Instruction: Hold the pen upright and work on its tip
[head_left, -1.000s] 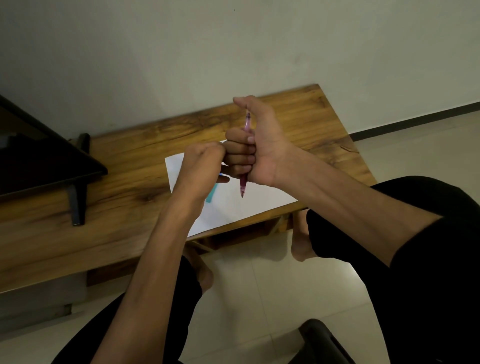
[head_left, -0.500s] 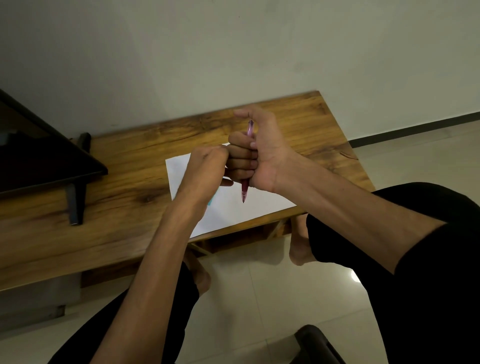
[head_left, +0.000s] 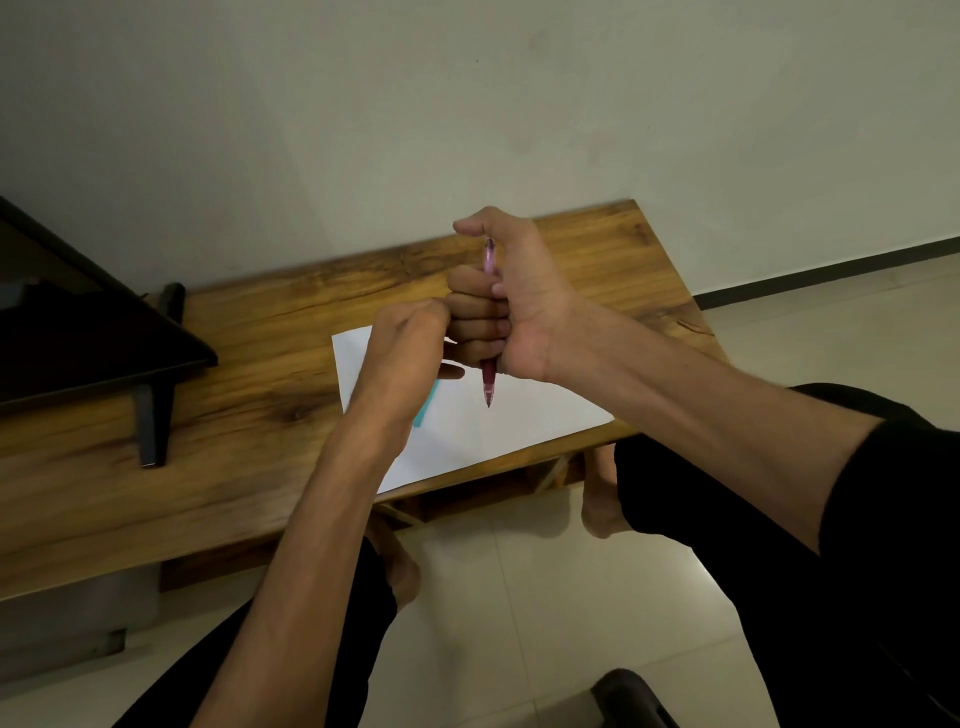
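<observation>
My right hand (head_left: 519, 306) is held above the wooden table (head_left: 260, 338) and grips a pink pen (head_left: 489, 387) upright in its fist. The pen's tip points down over a white sheet of paper (head_left: 519, 421), and my thumb arches above the pen's top end. My left hand (head_left: 402, 353) is curled with its back to the camera. Its knuckles touch the fingers of my right hand. Whatever lies inside the left hand is hidden. A teal object (head_left: 425, 408) lies on the paper, partly covered by my left wrist.
A dark screen on black feet (head_left: 150, 415) stands on the table's left part. A pale wall rises behind the table. My legs in black trousers (head_left: 831, 597) and my bare feet are over the tiled floor below. A dark rounded object (head_left: 628, 696) sits at the bottom edge.
Both hands keep the same pose, pressed together over the paper. Only the view has shifted a little.
</observation>
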